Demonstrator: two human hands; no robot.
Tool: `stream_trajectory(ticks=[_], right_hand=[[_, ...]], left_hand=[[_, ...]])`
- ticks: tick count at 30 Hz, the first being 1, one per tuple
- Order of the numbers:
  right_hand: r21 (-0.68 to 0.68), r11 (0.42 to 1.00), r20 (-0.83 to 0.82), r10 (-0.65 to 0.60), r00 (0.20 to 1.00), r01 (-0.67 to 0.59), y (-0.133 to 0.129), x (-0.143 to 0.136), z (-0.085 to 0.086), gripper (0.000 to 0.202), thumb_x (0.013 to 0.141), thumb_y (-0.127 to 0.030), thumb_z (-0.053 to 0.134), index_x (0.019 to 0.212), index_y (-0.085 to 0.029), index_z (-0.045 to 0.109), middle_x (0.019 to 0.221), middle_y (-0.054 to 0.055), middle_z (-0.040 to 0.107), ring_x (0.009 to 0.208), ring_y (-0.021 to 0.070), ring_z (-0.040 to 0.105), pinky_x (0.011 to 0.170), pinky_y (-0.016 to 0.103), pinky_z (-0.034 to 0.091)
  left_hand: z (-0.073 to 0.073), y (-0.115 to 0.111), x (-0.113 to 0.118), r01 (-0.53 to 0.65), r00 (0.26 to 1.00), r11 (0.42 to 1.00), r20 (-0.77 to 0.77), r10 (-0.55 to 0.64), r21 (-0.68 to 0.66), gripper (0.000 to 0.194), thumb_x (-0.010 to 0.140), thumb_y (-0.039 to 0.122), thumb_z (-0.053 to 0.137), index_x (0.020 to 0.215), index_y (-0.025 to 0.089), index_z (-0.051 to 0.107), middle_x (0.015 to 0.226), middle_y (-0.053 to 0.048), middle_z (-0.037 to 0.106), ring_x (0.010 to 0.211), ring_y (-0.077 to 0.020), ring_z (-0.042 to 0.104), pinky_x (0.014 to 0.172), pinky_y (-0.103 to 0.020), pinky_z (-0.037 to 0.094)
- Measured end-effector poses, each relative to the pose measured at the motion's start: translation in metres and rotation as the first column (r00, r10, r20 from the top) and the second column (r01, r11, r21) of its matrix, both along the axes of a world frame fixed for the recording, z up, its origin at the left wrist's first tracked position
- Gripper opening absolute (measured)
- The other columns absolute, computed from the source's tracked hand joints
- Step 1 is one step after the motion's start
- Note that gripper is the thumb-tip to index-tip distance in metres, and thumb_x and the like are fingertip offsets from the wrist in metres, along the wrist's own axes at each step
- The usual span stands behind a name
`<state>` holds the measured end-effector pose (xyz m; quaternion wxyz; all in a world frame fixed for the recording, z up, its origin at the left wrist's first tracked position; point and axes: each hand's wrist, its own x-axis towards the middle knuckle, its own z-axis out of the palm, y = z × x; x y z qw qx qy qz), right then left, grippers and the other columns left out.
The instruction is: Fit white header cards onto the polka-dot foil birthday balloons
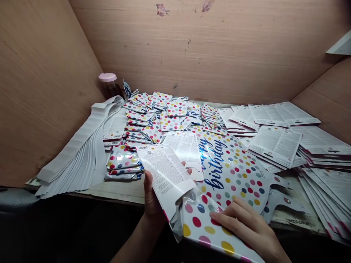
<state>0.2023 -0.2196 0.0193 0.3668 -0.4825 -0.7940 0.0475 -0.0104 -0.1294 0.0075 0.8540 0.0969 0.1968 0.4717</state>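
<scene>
My left hand (153, 197) grips a printed cardboard sleeve (167, 171), thumb on its near side and fingertips showing past its far edge. The sleeve is tilted, with its open end toward the lower right. At that opening lies a folded polka-dot foil balloon (205, 226), its end at or partly inside the sleeve; how far in is hidden. My right hand (241, 223) holds this foil from above with bent fingers; its thumb is out of sight. Beyond it, a flat foil balloon (236, 168) lettered "happy birthday" lies on the table, its silvery tabs (285, 201) pointing right.
Folded polka-dot foil packets (148, 120) are piled at the back middle. Printed sleeves (276, 144) are stacked on the right. Long white paper strips (79, 149) lie left, near a pink-lidded jar (108, 82). Wooden panels (192, 54) enclose the back and sides.
</scene>
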Motion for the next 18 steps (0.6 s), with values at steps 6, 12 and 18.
stream_trajectory(ticks=[6, 12, 18], right_hand=[[0.025, 0.97, 0.135, 0.237, 0.962, -0.243, 0.013, -0.02, 0.016, 0.028, 0.095, -0.013, 0.044, 0.097, -0.024, 0.069, 0.125, 0.007, 0.066, 0.12, 0.0244, 0.06, 0.093, 0.034, 0.057], [0.068, 0.981, 0.191, 0.163, 0.968, -0.179, 0.011, -0.035, 0.008, 0.027, 0.092, -0.008, 0.042, 0.089, -0.019, 0.067, 0.137, 0.011, 0.056, 0.131, 0.0257, 0.049, 0.099, 0.034, 0.053], [0.094, 0.995, 0.19, -0.002, 0.982, -0.016, 0.018, -0.065, -0.017, 0.028, 0.093, -0.011, 0.04, 0.097, -0.015, 0.067, 0.108, 0.018, 0.069, 0.101, 0.0299, 0.067, 0.085, 0.046, 0.058]], left_hand=[[0.007, 0.0, 0.004, 0.016, 0.996, 1.0, -0.085, -0.016, 0.004, 0.093, 0.07, 0.086, 0.044, 0.127, 0.015, 0.059, 0.117, -0.018, 0.067, 0.121, -0.0452, 0.053, 0.099, -0.06, 0.043], [0.009, 0.001, 0.009, -0.068, 0.989, 0.998, -0.13, 0.067, -0.003, 0.093, 0.071, 0.086, 0.041, 0.128, 0.014, 0.058, 0.118, -0.017, 0.067, 0.121, -0.0442, 0.054, 0.099, -0.058, 0.044], [-0.004, -0.024, 0.026, -0.008, 0.999, 1.0, -0.053, 0.008, 0.007, 0.082, 0.072, 0.075, 0.055, 0.128, 0.016, 0.06, 0.118, -0.014, 0.068, 0.12, -0.0419, 0.056, 0.103, -0.054, 0.043]])
